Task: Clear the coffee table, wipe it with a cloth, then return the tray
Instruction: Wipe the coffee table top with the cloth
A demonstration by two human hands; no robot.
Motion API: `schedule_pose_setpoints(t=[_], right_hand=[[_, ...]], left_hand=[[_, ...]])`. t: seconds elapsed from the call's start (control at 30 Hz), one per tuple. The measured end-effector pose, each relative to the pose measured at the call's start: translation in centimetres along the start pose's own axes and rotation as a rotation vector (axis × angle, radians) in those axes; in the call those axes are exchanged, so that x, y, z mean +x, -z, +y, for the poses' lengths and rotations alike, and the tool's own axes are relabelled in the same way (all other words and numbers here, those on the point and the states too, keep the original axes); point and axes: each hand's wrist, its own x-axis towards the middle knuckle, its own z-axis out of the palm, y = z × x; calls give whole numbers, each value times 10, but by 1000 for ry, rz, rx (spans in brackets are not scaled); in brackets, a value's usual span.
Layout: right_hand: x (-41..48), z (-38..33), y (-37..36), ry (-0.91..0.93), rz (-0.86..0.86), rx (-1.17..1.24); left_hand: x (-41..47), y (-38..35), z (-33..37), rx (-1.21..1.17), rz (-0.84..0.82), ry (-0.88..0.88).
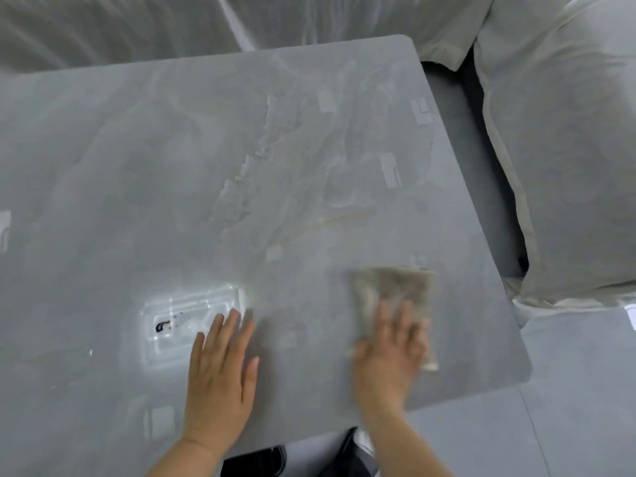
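Note:
The coffee table has a grey marbled, glossy top that fills most of the view. My right hand presses flat on a grey-brown cloth near the table's front right corner; hand and cloth are blurred by motion. My left hand rests flat on the tabletop near the front edge, fingers apart, holding nothing. No tray is in view.
A pale sofa covered in light fabric runs along the far side and the right of the table, with a narrow gap of grey floor between. Grey tiled floor lies at the front right. Bright ceiling-light reflections show on the tabletop.

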Motion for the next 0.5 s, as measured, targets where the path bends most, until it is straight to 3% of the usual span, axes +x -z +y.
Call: schedule_pose_setpoints(t=[0.1, 0.17, 0.23, 0.3, 0.37, 0.43, 0.5], right_hand=[[-56, -19, -16, 493, -81, -33], [-54, 6, -8, 649, -169, -26], [-26, 45, 6, 716, -138, -134], [5, 88, 18, 598, -9, -169], [26, 115, 27, 316, 20, -66], [28, 109, 22, -11, 37, 94], [18, 76, 8, -168, 50, 162]], left_hand=[[-18, -21, 9, 30, -68, 63], [-22, -30, 8, 72, -78, 123], [-23, -35, 6, 110, -64, 158], [-24, -38, 5, 129, -59, 185], [-25, -40, 6, 129, -48, 196], [-25, -41, 7, 131, -21, 194], [-25, -42, 6, 136, -1, 187]])
